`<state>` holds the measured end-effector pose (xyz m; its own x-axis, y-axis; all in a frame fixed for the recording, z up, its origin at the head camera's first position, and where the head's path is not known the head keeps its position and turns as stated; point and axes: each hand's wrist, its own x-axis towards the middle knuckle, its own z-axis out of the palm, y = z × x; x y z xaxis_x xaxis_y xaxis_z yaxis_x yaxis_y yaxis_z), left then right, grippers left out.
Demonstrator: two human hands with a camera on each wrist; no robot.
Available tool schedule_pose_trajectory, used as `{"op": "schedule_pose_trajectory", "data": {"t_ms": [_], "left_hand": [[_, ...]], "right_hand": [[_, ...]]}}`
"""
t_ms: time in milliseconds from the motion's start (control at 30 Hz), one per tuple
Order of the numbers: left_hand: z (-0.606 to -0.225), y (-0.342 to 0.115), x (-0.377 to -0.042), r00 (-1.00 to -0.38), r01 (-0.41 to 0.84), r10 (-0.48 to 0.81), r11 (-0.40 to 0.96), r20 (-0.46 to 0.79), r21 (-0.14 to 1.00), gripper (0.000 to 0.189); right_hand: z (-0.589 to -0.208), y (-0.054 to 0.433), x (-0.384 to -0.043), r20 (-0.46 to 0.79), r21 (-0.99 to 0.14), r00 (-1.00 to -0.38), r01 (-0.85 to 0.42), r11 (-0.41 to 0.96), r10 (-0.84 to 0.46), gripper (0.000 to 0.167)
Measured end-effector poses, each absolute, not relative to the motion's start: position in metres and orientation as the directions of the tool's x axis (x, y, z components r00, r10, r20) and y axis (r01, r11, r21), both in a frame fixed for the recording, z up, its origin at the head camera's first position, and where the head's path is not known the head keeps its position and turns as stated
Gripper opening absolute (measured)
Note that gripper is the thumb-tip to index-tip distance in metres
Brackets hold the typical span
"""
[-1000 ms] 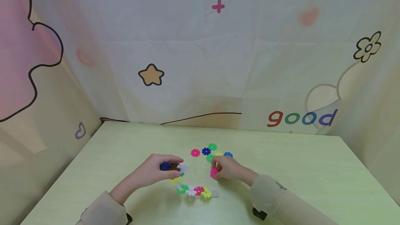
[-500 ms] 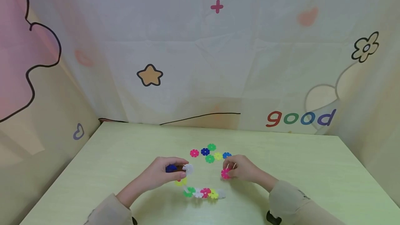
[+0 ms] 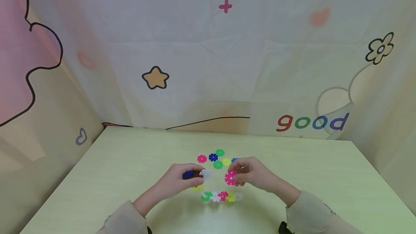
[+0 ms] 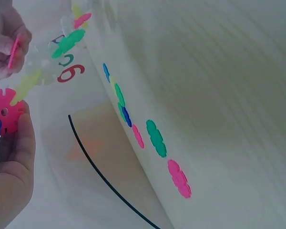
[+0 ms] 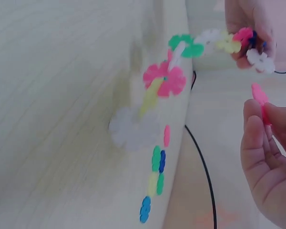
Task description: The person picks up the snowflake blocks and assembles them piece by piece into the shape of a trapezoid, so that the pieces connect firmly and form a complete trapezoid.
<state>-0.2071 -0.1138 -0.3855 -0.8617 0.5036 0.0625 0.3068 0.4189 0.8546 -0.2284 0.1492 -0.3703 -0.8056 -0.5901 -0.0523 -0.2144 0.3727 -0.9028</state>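
Observation:
In the head view my left hand holds one end of a chain of interlocking snowflake discs, with a white disc at its fingertips and a dark blue disc by the palm. The chain's other end hangs below in a curve, showing a green disc and a pink disc among white and yellow ones. My right hand pinches a loose pink disc between thumb and fingers. In the right wrist view, this pink disc stands near the white disc, apart from it.
Several loose discs lie on the table beyond the hands, among them a pink one, a dark blue one and a yellow one. A printed cloth hangs behind the table.
My left hand has shifted right with the chain. My right hand first carried the pink disc right, away from the loose discs, then raised it and turned its face toward the head camera.

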Motion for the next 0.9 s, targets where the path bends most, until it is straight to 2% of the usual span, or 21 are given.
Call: {"op": "schedule_pose_trajectory", "data": {"t_ms": [267,533,767,900], "left_hand": [[-0.384,-0.106,-0.202,-0.838,0.355,0.538,0.401,0.096,0.845,0.032],[-0.387,-0.1,-0.199,-0.816,0.463,0.552,0.448,0.172,0.765,0.035],[-0.386,-0.098,-0.195,-0.753,0.579,0.6,0.408,0.27,0.706,0.037],[-0.387,-0.096,-0.195,-0.717,0.634,0.621,0.393,0.316,0.666,0.03]], "right_hand": [[-0.365,0.14,-0.222,-0.041,-0.93,-0.794,-0.192,0.314,-0.607,0.019],[-0.363,0.136,-0.22,-0.076,-0.944,-0.8,-0.135,0.301,-0.595,0.02],[-0.363,0.136,-0.218,-0.092,-0.949,-0.795,-0.112,0.294,-0.6,0.021],[-0.362,0.137,-0.217,-0.089,-0.952,-0.79,-0.111,0.284,-0.607,0.02]]}}
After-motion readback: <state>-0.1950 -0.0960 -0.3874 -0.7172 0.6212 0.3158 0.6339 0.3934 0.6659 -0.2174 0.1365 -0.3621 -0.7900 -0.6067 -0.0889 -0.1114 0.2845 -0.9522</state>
